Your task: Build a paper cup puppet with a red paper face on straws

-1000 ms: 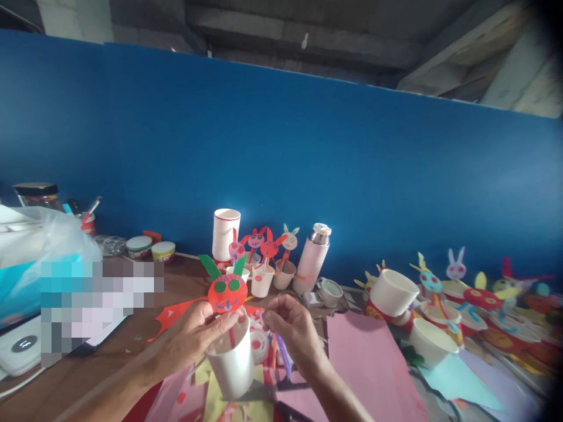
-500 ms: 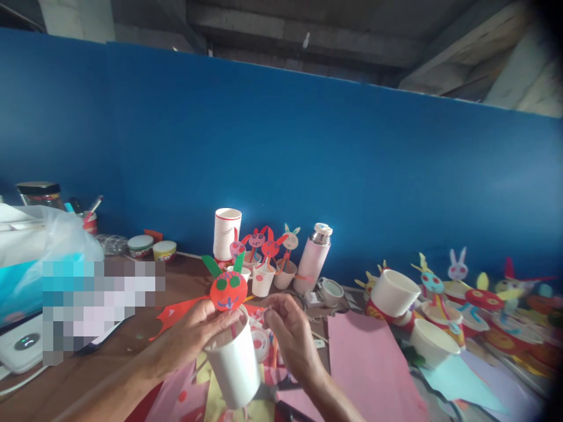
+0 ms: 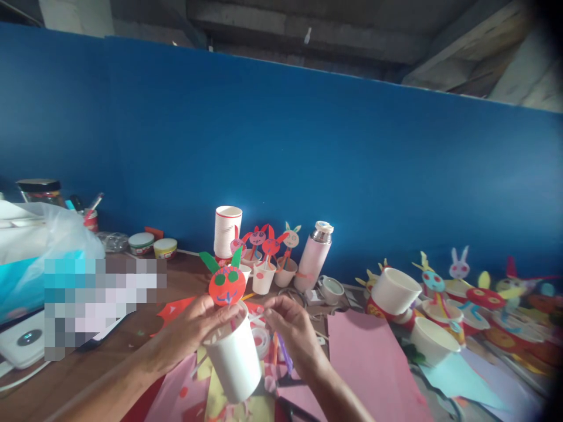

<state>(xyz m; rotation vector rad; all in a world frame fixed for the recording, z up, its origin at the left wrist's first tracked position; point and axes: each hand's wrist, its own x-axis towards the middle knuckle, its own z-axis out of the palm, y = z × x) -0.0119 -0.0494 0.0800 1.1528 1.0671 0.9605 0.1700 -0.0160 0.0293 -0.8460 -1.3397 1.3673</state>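
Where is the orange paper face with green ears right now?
In the head view, the orange paper face is in the lower half, left of centre, just above the left hand and the white paper cup's mouth.

Blue partition wall (image 3: 281, 146), brown tabletop (image 3: 189, 278), grey concrete ceiling beams (image 3: 308, 35), hanging bulb (image 3: 308, 36)

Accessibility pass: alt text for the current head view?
A person's left hand holds a tilted white cup by its rim, a green-eared red paper face above it; the right hand appears to pinch a pale strip beside the cup. Behind, paper-face cups and a pink flask stand before a blue wall.
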